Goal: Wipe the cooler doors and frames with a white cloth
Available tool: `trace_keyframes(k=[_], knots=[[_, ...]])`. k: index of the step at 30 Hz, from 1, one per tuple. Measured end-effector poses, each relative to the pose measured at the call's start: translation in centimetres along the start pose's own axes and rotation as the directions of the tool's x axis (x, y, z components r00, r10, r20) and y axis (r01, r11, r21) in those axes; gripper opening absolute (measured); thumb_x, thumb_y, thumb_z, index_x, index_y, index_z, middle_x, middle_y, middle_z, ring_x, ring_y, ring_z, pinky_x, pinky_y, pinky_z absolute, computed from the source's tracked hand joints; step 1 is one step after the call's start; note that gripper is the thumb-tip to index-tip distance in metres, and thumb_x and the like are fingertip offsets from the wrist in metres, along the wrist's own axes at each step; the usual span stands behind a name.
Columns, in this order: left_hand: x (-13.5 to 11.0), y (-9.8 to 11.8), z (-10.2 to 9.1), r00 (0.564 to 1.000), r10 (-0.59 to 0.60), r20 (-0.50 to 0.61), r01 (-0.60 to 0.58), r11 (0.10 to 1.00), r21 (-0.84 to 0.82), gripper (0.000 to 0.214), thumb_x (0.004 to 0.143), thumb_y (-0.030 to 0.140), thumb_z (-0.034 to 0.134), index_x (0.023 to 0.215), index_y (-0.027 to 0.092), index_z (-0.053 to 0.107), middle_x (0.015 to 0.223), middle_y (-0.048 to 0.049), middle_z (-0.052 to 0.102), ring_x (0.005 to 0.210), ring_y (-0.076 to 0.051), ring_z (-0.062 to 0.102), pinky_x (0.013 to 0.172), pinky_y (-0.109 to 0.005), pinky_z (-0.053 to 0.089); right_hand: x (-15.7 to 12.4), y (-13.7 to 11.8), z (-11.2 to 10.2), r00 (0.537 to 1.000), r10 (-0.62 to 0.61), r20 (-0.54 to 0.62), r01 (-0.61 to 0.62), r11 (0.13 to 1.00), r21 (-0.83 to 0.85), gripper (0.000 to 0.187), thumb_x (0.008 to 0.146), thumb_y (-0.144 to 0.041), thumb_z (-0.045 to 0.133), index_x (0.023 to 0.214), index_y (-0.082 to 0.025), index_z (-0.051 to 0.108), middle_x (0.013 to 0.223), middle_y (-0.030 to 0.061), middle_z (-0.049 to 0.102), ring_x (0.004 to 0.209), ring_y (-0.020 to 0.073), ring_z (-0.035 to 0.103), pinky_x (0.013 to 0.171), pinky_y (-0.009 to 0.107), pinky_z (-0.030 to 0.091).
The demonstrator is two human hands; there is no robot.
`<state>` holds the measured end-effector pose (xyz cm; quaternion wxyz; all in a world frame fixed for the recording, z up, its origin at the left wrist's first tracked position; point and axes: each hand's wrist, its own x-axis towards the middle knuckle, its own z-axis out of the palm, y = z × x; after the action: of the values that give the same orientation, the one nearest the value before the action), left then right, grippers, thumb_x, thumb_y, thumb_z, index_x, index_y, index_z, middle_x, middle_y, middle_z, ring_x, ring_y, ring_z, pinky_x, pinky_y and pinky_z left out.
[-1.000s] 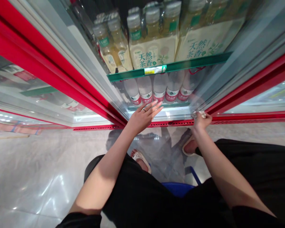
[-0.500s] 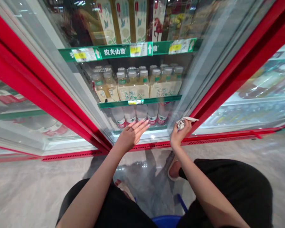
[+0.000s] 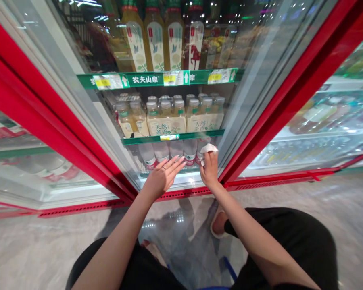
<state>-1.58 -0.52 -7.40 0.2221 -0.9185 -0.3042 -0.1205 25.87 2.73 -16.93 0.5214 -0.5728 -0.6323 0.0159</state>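
The long green upper shelf strip (image 3: 145,79) reads "农夫山泉"; white arrows mark its ends of yellow-and-white paper tags (image 3: 172,78), figures illegible. Cream cardboard bottle packs (image 3: 167,125) read "天然茶香".

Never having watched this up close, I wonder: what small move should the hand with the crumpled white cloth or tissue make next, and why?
Perhaps slide the right hand slightly upward over the clear glass door panel: its crumpled white cloth or tissue shows low before the panel, with more glass above, while the open, empty left hand sits close beside.
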Motion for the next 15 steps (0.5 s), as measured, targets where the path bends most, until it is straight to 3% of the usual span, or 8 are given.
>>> trace_keyframes(k=[3, 5, 8, 9, 11, 13, 15], knots=[[-0.3, 0.0, 0.0, 1.0, -0.007, -0.011, 0.008, 1.0, 0.005, 0.065, 0.11, 0.022, 0.048, 0.175, 0.025, 0.04, 0.175, -0.0022, 0.051, 0.163, -0.021, 0.05, 0.132, -0.039, 0.038, -0.8, 1.1, -0.8, 0.998, 0.048, -0.045, -0.048, 0.999, 0.0, 0.055, 0.088, -0.031, 0.054, 0.142, -0.024, 0.064, 0.149, 0.0173, 0.064, 0.156, 0.0379, 0.049, 0.134, 0.07, 0.031], [-0.6, 0.0, -0.2, 1.0, -0.013, -0.005, 0.013, 1.0, 0.004, 0.066, 0.11, 0.021, 0.049, 0.175, 0.025, 0.039, 0.176, -0.0024, 0.05, 0.164, -0.02, 0.049, 0.133, -0.038, 0.037, 0.6, 1.3, -1.7, 0.988, 0.089, -0.122, -0.091, 0.996, -0.006, 0.059, 0.094, -0.031, 0.048, 0.152, -0.023, 0.055, 0.159, 0.0193, 0.056, 0.162, 0.038, 0.04, 0.136, 0.072, 0.025], [-0.8, -0.1, -0.5, 0.999, -0.023, -0.023, 0.023, 1.0, 0.012, 0.065, 0.109, 0.02, 0.049, 0.174, 0.024, 0.042, 0.175, -0.0022, 0.051, 0.164, -0.02, 0.049, 0.133, -0.037, 0.037, 5.3, -0.3, -2.9, 0.964, 0.091, -0.251, -0.096, 0.995, -0.009, 0.069, 0.1, -0.03, 0.042, 0.168, -0.017, 0.036, 0.177, 0.022, 0.033, 0.173, 0.0364, 0.017, 0.141, 0.069, 0.01], [-0.8, -0.2, -0.6, 0.999, -0.029, -0.039, 0.03, 0.999, 0.017, 0.064, 0.11, 0.02, 0.048, 0.173, 0.024, 0.044, 0.175, -0.0019, 0.051, 0.163, -0.02, 0.05, 0.132, -0.037, 0.038, 7.1, -1.3, -3.1, 0.95, 0.049, -0.309, -0.058, 0.998, -0.021, 0.07, 0.1, -0.028, 0.044, 0.169, -0.018, 0.036, 0.178, 0.0206, 0.033, 0.174, 0.0354, 0.014, 0.141, 0.066, 0.009], [-0.7, -0.4, -0.9, 0.997, -0.038, -0.071, 0.04, 0.999, 0.025, 0.062, 0.11, 0.021, 0.049, 0.172, 0.023, 0.046, 0.174, -0.0017, 0.052, 0.163, -0.02, 0.051, 0.131, -0.038, 0.04, 10.1, -4.0, -3.2, 0.946, -0.107, -0.306, 0.084, 0.993, -0.086, 0.069, 0.1, -0.026, 0.049, 0.168, -0.023, 0.042, 0.178, 0.0156, 0.037, 0.176, 0.0345, 0.01, 0.141, 0.067, 0.009], [-0.5, -0.6, -1.3, 0.992, -0.05, -0.112, 0.054, 0.998, 0.033, 0.061, 0.11, 0.022, 0.049, 0.171, 0.022, 0.048, 0.173, -0.0018, 0.055, 0.161, -0.021, 0.052, 0.129, -0.038, 0.041, 11.5, -6.5, -3.1, 0.933, -0.282, -0.223, 0.243, 0.952, -0.185, 0.065, 0.098, -0.02, 0.051, 0.162, -0.03, 0.053, 0.176, 0.0094, 0.044, 0.176, 0.0346, 0.013, 0.14, 0.07, 0.013], [-0.2, -0.6, -1.7, 0.985, -0.07, -0.158, 0.077, 0.996, 0.037, 0.061, 0.109, 0.022, 0.05, 0.17, 0.023, 0.05, 0.171, -0.0021, 0.057, 0.16, -0.021, 0.054, 0.128, -0.038, 0.042, 11.3, -7.7, -3.0, 0.877, -0.477, -0.068, 0.443, 0.853, -0.275, 0.063, 0.097, -0.015, 0.055, 0.156, -0.034, 0.062, 0.167, 0.0077, 0.056, 0.174, 0.0333, 0.024, 0.14, 0.065, 0.021]])
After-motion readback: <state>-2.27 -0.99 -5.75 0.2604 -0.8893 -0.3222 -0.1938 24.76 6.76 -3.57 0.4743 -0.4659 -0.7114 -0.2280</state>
